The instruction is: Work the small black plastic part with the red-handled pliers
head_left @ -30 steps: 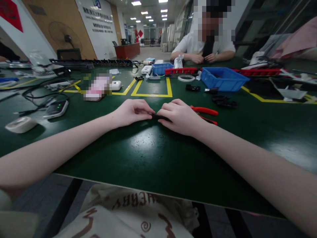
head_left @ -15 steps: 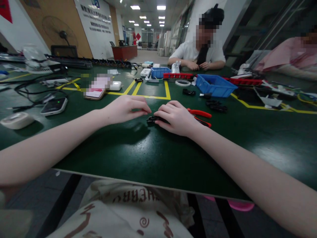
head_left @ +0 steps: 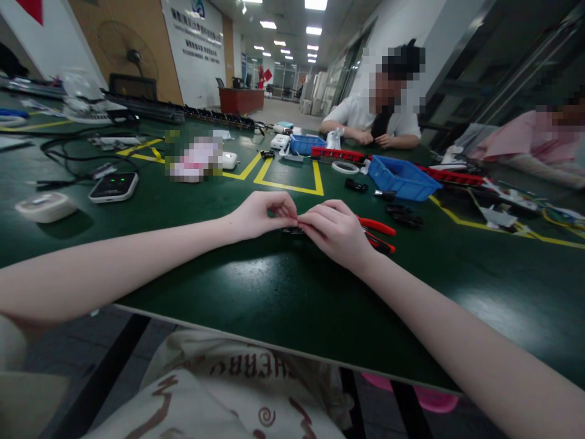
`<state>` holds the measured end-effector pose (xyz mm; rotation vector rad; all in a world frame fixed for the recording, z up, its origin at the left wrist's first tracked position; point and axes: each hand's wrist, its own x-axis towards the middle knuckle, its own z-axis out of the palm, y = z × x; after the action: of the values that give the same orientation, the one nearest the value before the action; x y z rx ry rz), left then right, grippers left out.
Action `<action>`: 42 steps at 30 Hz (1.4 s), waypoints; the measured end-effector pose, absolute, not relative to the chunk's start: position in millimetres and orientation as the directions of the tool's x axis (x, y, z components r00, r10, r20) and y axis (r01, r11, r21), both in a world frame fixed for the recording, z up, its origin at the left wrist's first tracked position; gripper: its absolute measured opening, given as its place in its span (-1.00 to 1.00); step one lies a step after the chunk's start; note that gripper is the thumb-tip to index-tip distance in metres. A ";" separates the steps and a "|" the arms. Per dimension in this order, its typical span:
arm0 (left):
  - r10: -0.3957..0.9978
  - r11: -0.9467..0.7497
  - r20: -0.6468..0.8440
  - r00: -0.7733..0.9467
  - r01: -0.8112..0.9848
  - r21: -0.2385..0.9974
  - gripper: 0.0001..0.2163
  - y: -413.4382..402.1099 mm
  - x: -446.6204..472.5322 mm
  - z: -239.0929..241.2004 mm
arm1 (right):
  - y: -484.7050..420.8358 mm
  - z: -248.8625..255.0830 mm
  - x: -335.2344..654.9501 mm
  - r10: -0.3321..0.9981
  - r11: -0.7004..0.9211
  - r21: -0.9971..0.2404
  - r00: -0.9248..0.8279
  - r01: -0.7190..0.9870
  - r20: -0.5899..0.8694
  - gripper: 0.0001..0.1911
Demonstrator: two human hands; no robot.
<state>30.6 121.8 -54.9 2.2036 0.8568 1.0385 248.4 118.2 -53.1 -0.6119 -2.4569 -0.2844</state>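
Observation:
The fingertips of my left hand (head_left: 264, 214) and my right hand (head_left: 337, 233) meet over the green table (head_left: 256, 292). My left thumb and fingers are closed in a pinch. The fingers of my right hand are bent and pressed together against the left fingertips. Whatever sits between the fingertips is too small to make out. Just under them a small black part (head_left: 294, 231) shows, mostly covered by the fingers. Beside my right hand lie red-handled pliers (head_left: 380, 227), their jaws hidden behind it.
Several black parts (head_left: 404, 216) lie near a blue bin (head_left: 404, 182) at the right. Left of my hands are a phone (head_left: 194, 161), a white case (head_left: 229, 161), a lit device (head_left: 114, 188) and an off-white oval object (head_left: 46, 208). Across the table sits a person (head_left: 351, 116).
My left hand has moved right, and its fingertips have come together with those of my right hand. My right fingers have drawn into a pinch above the black part. The view has shifted slightly.

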 end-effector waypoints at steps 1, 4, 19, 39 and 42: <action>0.739 -0.626 0.439 0.512 0.281 0.727 -0.82 123.2 30.6 -56.0 | 118.6 -53.3 247.7 0.360 0.875 0.054 -0.722 0.481 0.591 -0.74; 0.719 -0.632 0.410 0.561 0.283 0.721 -0.76 125.7 30.8 -57.9 | 120.9 -53.5 247.1 0.370 0.881 0.014 -0.707 0.472 0.603 -0.79; 0.581 -0.768 0.427 0.693 0.295 0.568 -0.80 129.3 32.6 -62.4 | 123.0 -44.1 255.6 0.591 0.807 -0.278 -0.720 0.522 0.364 -0.98; 0.607 -0.757 0.403 0.685 0.344 0.555 -0.78 130.6 32.4 -66.1 | 118.3 -50.5 247.6 0.771 0.617 -0.586 -0.555 0.526 0.313 -0.84; 0.615 -0.754 0.392 0.684 0.365 0.546 -0.78 129.9 32.6 -64.9 | 119.1 -51.9 247.1 0.798 0.574 -0.630 -0.531 0.523 0.285 -0.82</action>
<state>32.6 129.9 -64.9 2.4677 0.7615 0.7957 247.1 119.1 -51.9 -1.0513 -2.2510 0.6492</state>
